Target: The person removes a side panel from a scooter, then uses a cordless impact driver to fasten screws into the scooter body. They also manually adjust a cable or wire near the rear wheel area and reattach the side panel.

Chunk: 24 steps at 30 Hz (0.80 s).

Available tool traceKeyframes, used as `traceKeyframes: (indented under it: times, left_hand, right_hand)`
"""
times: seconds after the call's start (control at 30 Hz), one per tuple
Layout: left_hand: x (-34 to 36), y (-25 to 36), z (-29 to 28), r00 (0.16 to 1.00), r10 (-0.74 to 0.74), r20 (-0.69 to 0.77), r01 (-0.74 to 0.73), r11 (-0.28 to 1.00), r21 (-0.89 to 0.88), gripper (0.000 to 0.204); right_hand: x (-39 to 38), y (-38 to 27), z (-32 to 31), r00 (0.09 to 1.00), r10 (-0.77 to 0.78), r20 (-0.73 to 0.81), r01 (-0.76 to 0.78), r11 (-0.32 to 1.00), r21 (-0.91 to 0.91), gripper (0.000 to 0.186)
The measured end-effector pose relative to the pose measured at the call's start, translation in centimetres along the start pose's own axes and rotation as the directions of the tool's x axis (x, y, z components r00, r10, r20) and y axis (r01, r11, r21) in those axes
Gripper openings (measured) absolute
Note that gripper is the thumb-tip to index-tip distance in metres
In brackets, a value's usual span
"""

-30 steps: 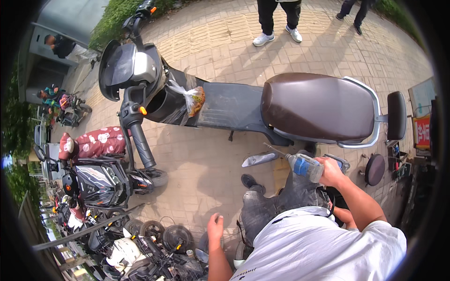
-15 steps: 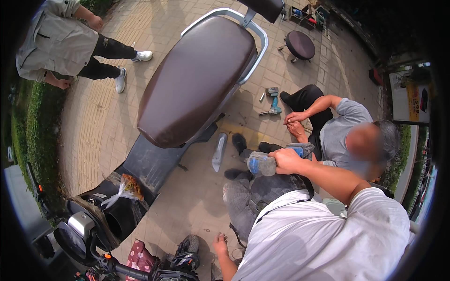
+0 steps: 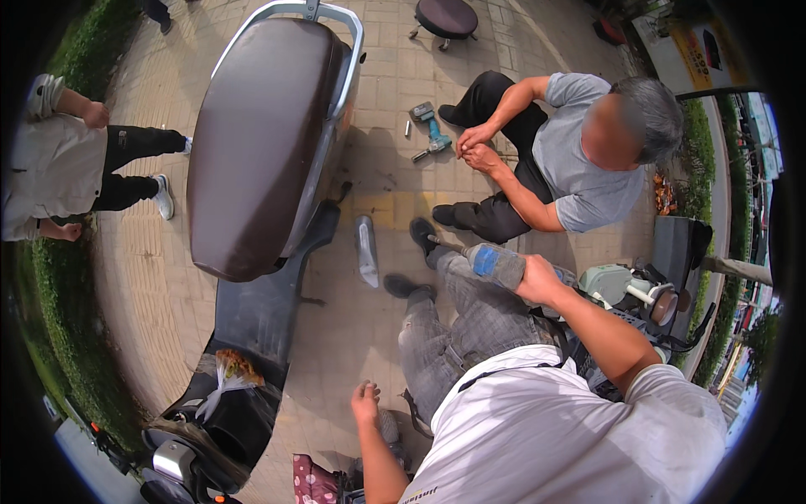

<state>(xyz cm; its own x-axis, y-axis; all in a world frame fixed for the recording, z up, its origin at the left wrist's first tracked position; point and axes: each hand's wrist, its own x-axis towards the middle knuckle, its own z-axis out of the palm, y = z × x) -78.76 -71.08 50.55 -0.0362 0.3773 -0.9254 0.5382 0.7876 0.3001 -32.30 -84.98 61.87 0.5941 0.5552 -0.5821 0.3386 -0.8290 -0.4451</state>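
My right hand (image 3: 539, 281) grips a dusty grey-and-blue tool (image 3: 497, 265) with a thin rod at its end, held above my legs. My left hand (image 3: 366, 401) hangs low at my side, fingers loosely apart and holding nothing. A scooter with a brown seat (image 3: 260, 143) and dark footboard (image 3: 260, 311) stands to my left; a knotted plastic bag (image 3: 235, 370) with orange-brown contents sits toward its front. A long silvery piece (image 3: 366, 250) lies on the paving by my shoes. Beyond it lie a teal cordless power tool (image 3: 435, 134) and a small metal socket (image 3: 408, 128).
A seated person (image 3: 579, 168) in a grey shirt, hands together, is at my front right. Another person (image 3: 59, 160) stands past the scooter. A round stool (image 3: 445, 17) is at the top; parked vehicles (image 3: 621, 286) are at my right, a hedge (image 3: 59, 302) at far left.
My view has swung to the right, so the scooter now runs up the left side and the seated person shows fully. My right hand still holds the tool; my left hand stays low.
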Motion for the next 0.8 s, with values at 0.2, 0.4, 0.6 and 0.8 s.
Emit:
traceKeyframes:
  times: [0.2,0.4,0.6,0.8]
  left_hand:
    - [-0.2,-3.6,-0.3,0.994,-0.110,-0.008,0.110,0.989,0.096,0.032]
    - [0.4,0.5,2.4,0.999,-0.053,-0.011,0.054,0.981,0.184,0.032]
    - [-0.2,3.2,9.2,0.998,-0.064,0.023,0.059,0.983,0.176,0.034]
    - [0.3,3.9,10.6,0.987,-0.138,0.080,0.104,0.937,0.333,0.033]
  right_hand:
    - [-1.0,3.9,0.5,0.997,0.072,-0.012,-0.071,0.997,0.019,0.037]
    - [0.8,6.2,-0.1,0.996,0.087,-0.015,-0.086,0.993,0.085,0.036]
    - [3.6,9.3,-0.6,0.998,0.059,-0.005,-0.057,0.977,0.205,0.037]
    - [6.3,10.7,-2.1,0.982,0.187,0.015,-0.185,0.955,0.232,0.040]
